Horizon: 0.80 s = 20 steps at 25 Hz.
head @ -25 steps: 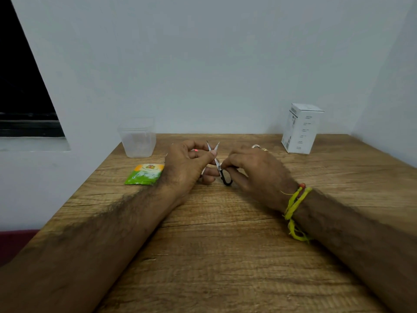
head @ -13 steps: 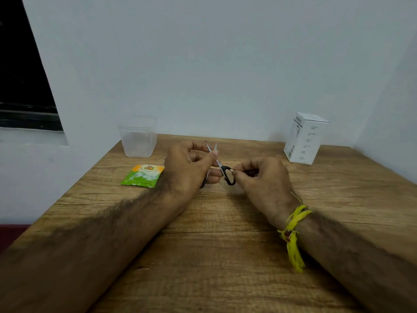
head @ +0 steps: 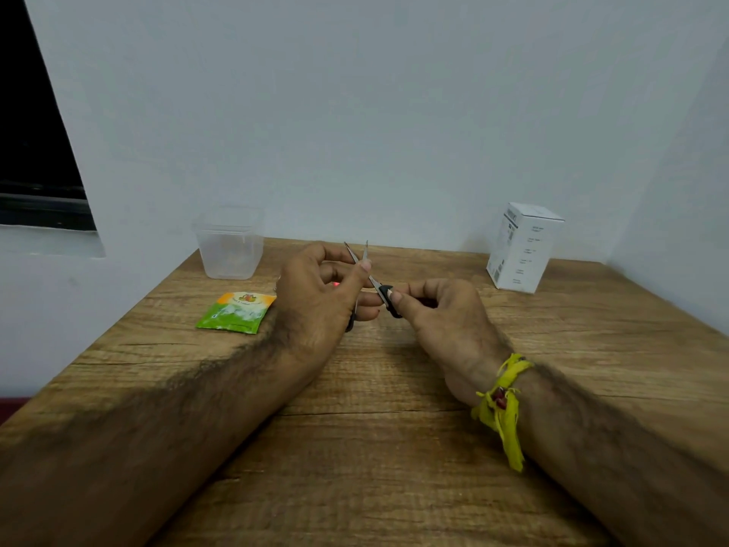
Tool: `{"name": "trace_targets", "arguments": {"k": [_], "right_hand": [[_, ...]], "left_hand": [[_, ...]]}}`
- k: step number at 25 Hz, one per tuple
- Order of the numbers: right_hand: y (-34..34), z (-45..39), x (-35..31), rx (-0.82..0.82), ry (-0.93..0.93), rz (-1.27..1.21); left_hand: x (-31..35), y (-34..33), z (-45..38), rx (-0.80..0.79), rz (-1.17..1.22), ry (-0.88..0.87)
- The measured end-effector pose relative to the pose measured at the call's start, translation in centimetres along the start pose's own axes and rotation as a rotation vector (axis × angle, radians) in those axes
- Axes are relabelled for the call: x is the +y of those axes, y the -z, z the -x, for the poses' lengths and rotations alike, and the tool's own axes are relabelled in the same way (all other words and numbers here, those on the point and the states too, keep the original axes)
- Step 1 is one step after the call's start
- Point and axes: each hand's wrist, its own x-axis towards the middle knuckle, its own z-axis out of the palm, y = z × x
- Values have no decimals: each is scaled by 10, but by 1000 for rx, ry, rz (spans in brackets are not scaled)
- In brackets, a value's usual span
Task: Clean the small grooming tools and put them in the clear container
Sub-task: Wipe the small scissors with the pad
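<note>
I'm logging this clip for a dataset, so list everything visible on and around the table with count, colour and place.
small scissors: 1, silver blades, black handles, held between both hands, blades apart
clear container: 1, transparent, far left of table, upright
sachet: 1, green and orange, flat in front of container
box: 1, white, far right, upright
table: 1, brown wood grain
window: 1, dark, left wall
wrist thread: 1, yellow, right wrist
left hand: holds the blades
right hand: pinches a handle
</note>
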Motion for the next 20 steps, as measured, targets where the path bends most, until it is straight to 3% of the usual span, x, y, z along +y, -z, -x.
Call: {"name": "trace_targets", "arguments": {"k": [3,7,10,20], "right_hand": [[4,0,0,-31,34,151],[4,0,-1,-31,32,80],[7,-3,4,-76,95,282],[13,-6,6,-116,262,479]], "left_hand": [[0,0,0,-12,-42,-27],[0,2,-1,-30,-60,-33],[1,3,-1,-26,-76,-28],[1,4,-4,-31,-76,-29]]}}
